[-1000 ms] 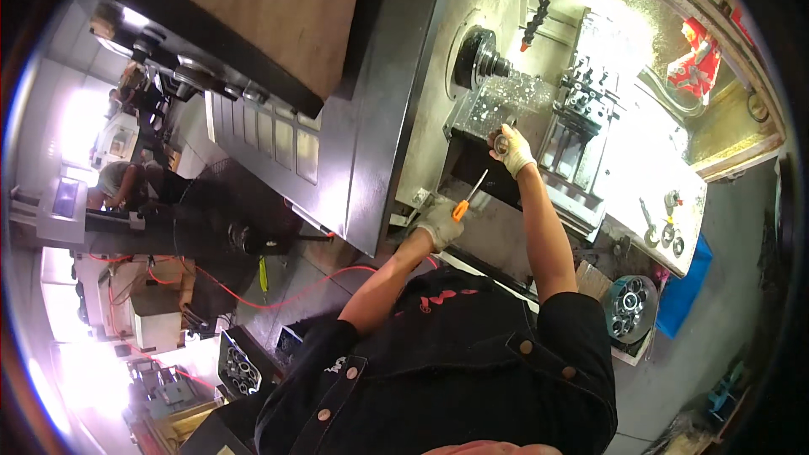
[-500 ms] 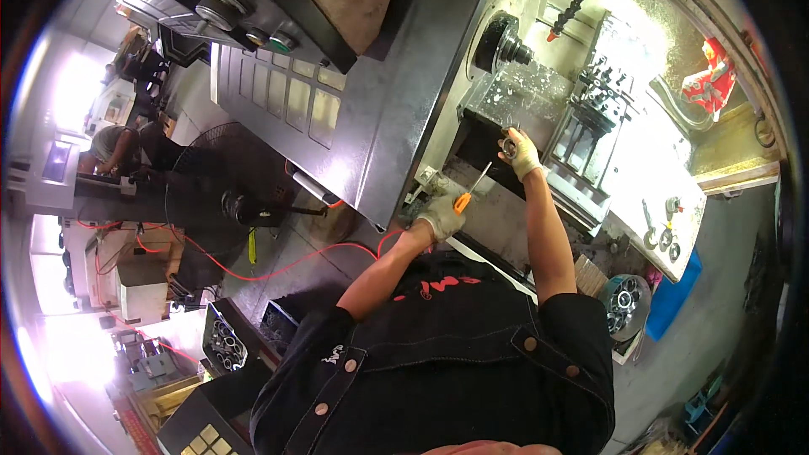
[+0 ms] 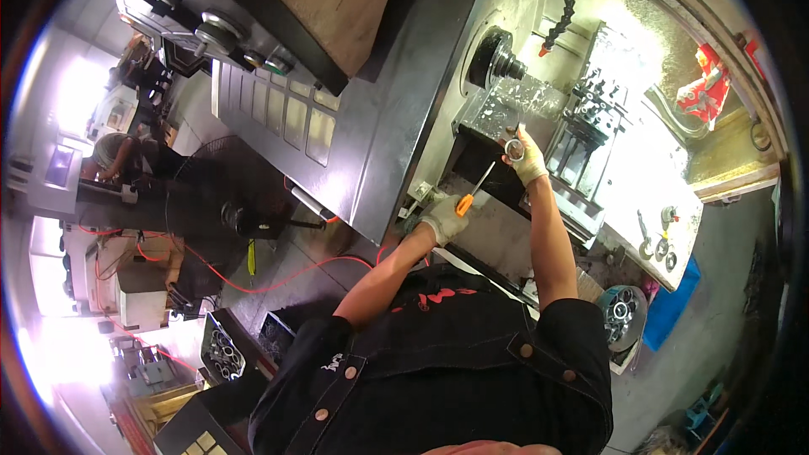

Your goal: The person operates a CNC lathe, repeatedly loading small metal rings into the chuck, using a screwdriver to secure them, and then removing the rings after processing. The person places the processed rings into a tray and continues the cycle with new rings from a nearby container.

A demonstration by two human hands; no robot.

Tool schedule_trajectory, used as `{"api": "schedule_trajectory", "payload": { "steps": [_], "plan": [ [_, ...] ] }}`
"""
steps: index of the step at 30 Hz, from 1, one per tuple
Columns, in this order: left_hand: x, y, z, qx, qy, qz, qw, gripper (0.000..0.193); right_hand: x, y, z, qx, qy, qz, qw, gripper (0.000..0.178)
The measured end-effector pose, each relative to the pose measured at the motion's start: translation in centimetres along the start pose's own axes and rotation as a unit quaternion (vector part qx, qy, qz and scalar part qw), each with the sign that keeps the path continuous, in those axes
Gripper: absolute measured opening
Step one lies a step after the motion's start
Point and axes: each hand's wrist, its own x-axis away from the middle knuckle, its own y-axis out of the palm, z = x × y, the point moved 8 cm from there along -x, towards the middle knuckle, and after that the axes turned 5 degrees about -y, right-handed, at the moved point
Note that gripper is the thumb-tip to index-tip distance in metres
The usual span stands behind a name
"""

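My left hand (image 3: 444,221), in a pale work glove, is closed around the orange handle of a screwdriver (image 3: 465,204). Its thin metal shaft slants up toward the right. My right hand (image 3: 528,157), gloved but with bare fingertips, holds a small metal ring (image 3: 514,149) on its left side, the opening facing up. Both hands are over the lathe's lower bed, apart from each other. Beyond them the dark lathe chuck (image 3: 497,59) projects from the machine wall, and the tool slide (image 3: 581,147) lies to the right of my right hand.
A black jointed coolant hose (image 3: 566,8) hangs above. Rings and a wrench lie on the white tray (image 3: 684,240) at right, above a round bin (image 3: 638,324) of metal rings. At left stand the grey control panel (image 3: 270,109) and a fan (image 3: 240,211); another person (image 3: 118,152) works farther back.
The ring in my right hand has turned so its opening shows more clearly. My view has shifted a little; my left hand still grips the screwdriver.
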Motion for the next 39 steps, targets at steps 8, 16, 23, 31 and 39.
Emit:
{"api": "schedule_trajectory", "payload": {
  "steps": [8,16,23,31,39],
  "plan": [
    [-4.5,1.5,0.1,-0.042,-0.020,0.019,0.999,0.033,1.1,2.3,-2.3,-0.005,-0.003,-0.005,1.000,0.039],
    [-4.0,-0.1,4.4,-0.054,-0.046,0.037,0.997,0.030,-1.8,1.2,-3.3,0.009,-0.043,0.025,0.999,0.034],
    [-5.2,-2.2,6.3,0.001,-0.021,0.121,0.992,0.026,-4.6,2.5,-8.1,-0.028,-0.114,0.088,0.989,0.034],
    [-9.4,-2.0,6.0,-0.035,-0.033,0.107,0.993,0.024,-8.3,1.7,-10.7,-0.008,-0.171,0.074,0.983,0.034],
    [-7.2,-2.4,8.0,-0.059,-0.069,0.071,0.993,0.029,-8.2,0.1,-11.0,-0.006,-0.178,0.106,0.978,0.051]
  ]
}}
